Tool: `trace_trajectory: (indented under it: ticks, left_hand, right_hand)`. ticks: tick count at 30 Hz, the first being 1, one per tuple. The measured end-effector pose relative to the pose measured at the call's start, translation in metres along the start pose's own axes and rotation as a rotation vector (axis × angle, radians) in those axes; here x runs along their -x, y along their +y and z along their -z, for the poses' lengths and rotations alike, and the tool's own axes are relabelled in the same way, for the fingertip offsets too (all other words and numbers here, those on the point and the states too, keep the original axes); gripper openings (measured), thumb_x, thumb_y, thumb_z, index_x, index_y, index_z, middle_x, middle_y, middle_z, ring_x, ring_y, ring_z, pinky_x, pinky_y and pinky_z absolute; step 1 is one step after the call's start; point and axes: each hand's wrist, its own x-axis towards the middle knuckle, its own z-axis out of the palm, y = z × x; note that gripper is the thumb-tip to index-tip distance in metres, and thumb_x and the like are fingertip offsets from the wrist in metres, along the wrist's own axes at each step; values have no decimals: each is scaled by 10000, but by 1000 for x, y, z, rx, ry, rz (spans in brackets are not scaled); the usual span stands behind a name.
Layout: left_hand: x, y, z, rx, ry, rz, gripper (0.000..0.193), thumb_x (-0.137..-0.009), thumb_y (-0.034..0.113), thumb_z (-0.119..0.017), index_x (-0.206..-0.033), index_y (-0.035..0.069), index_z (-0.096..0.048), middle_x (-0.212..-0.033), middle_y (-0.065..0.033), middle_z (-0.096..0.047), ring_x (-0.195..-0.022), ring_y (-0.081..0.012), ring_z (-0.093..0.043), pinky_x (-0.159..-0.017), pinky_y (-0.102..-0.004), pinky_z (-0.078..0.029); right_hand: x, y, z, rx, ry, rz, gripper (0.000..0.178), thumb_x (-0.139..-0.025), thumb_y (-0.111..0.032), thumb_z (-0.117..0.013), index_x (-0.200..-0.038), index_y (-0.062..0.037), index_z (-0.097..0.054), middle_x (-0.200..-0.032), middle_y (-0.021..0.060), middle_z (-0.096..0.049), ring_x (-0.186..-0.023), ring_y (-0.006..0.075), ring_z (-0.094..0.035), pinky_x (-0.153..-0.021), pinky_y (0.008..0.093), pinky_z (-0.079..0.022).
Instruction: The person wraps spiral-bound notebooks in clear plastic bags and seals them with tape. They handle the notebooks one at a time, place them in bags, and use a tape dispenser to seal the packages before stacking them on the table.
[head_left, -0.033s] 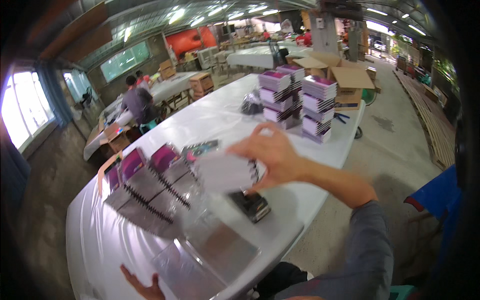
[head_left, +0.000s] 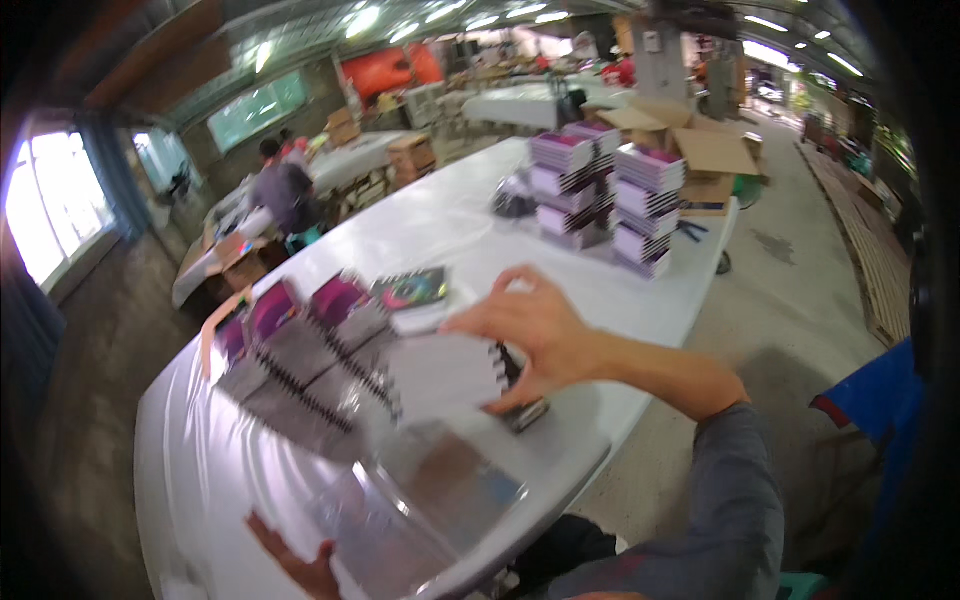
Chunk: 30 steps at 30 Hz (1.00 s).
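My right hand (head_left: pixel 540 335) grips a spiral notebook (head_left: pixel 445 378) by its bound edge, thumb below and fingers above, with a blank white face showing. It hovers over the table beside overlapping rows of spiral notebooks (head_left: pixel 300 370) with grey backs and purple parts. Part of a dark object (head_left: pixel 530 416) shows beneath that hand. My left hand (head_left: pixel 300 560) is at the near left, fingers apart and holding nothing. Next to it lie clear plastic sleeves (head_left: pixel 400 520), flat on the table. A notebook with a colourful dark cover (head_left: pixel 412 288) lies beyond the held one.
Tall stacks of notebooks (head_left: pixel 645 210) stand on the far part of the white-covered table (head_left: pixel 450 240). Behind them is an open cardboard box (head_left: pixel 705 165). Dark-handled pliers (head_left: pixel 690 230) and a crumpled plastic bag (head_left: pixel 513 195) lie close by. A person (head_left: pixel 282 190) sits at another table, far left.
My right hand has come slightly down and nearer with the notebook, uncovering more of the colourful notebook behind. My left hand stays open by the sleeves. The whole view has shifted a little.
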Motion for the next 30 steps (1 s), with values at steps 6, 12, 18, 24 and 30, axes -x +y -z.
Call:
trace_trajectory:
  ticks: [6,12,18,24,30]
  left_hand:
    - [22,40,-54,463,-369,-116,1170,-588,405,-855,-1465,50,-168,-1436,-202,-337,-1337,-329,-319,-1092,-445,-244]
    - [71,22,-62,603,-366,212,968,-645,136,-843,-1411,49,-257,-1254,-159,-504,-1153,-257,-523,-971,-361,-425]
    - [90,28,-93,538,-152,326,1057,-546,138,-883,-1382,25,-246,-1280,-143,-467,-1200,-254,-465,-1018,-369,-381]
    - [95,35,-103,495,-39,495,915,-486,193,-922,-1222,27,-405,-1140,-115,-544,-1055,-214,-555,-906,-330,-459]
    - [87,32,-109,507,-3,446,911,-478,262,-932,-1187,22,-413,-1045,-94,-579,-961,-182,-588,-845,-310,-487]
  right_hand:
    - [30,-95,-116,-591,-218,-178,696,-536,-410,-821,-1130,-120,-604,-952,38,-668,-836,171,-621,-829,342,-373]
    - [58,-112,-169,-900,-410,-394,756,-558,-326,-848,-1209,-79,-552,-1077,88,-636,-959,216,-605,-946,368,-368]
    - [104,-144,-211,-1254,-289,-608,1167,-514,-164,-895,-1425,-24,-179,-1297,134,-432,-1230,244,-419,-1052,370,-320]
    - [110,-154,-221,-997,-169,-598,910,-535,-139,-874,-1283,-23,-368,-1168,111,-525,-1087,220,-526,-939,341,-413]
    - [99,-146,-222,-1011,-123,-648,789,-540,-121,-867,-1183,-29,-420,-1030,72,-581,-939,180,-584,-831,308,-473]
